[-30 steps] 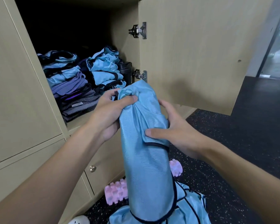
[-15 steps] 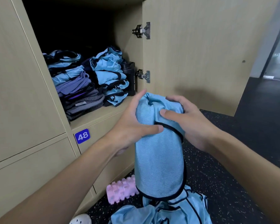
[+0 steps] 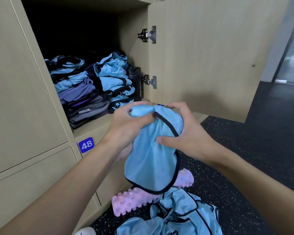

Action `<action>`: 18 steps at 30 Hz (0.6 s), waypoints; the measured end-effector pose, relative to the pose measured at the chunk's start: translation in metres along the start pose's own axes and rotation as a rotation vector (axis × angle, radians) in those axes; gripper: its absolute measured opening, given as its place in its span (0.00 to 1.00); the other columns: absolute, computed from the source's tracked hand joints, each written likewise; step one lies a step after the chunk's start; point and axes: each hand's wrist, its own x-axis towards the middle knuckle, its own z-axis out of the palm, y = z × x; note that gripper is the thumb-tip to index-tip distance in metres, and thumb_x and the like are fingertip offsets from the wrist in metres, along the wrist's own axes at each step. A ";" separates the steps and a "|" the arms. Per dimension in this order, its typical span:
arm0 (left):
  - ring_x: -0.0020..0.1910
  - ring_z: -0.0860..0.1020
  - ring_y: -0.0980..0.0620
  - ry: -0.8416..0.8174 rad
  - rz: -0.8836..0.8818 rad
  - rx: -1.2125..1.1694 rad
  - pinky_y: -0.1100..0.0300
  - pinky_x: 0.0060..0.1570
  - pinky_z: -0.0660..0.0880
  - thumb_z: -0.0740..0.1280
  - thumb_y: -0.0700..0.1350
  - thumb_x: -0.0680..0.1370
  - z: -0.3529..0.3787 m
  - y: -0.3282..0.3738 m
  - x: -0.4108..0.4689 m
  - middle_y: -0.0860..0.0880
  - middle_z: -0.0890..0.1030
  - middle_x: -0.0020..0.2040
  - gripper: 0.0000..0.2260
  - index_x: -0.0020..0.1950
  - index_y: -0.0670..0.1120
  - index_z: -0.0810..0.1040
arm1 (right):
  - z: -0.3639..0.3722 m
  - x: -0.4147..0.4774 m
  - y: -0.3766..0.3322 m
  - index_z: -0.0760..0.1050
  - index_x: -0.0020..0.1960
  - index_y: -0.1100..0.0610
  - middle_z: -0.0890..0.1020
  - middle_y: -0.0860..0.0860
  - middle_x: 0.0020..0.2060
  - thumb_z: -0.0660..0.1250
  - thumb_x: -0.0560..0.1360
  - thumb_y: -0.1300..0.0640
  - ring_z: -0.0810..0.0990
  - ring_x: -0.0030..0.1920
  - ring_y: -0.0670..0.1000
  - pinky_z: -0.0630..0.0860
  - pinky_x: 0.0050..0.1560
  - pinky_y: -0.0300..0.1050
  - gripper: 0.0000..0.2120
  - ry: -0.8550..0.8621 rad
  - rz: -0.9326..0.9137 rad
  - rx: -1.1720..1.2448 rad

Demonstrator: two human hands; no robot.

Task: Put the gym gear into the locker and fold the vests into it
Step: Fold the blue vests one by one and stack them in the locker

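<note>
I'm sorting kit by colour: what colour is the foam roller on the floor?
The foam roller is pale pink; the head view, the only one, shows it.

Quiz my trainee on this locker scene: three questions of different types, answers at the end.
1. True or false: the left hand and the right hand both grip the blue vest.
2. Where does the pink foam roller lie? A: on a chair. B: on the floor. C: in the right hand.
3. Fill in: the blue label under the open locker reads __.
Key: 1 true; 2 B; 3 48.
</note>
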 end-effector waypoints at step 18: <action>0.57 0.83 0.49 -0.054 0.115 0.034 0.43 0.54 0.81 0.79 0.33 0.66 -0.010 -0.007 0.003 0.51 0.79 0.64 0.48 0.76 0.63 0.59 | -0.006 -0.001 -0.010 0.52 0.73 0.31 0.68 0.34 0.68 0.79 0.66 0.58 0.71 0.64 0.31 0.74 0.60 0.32 0.50 0.036 -0.047 0.144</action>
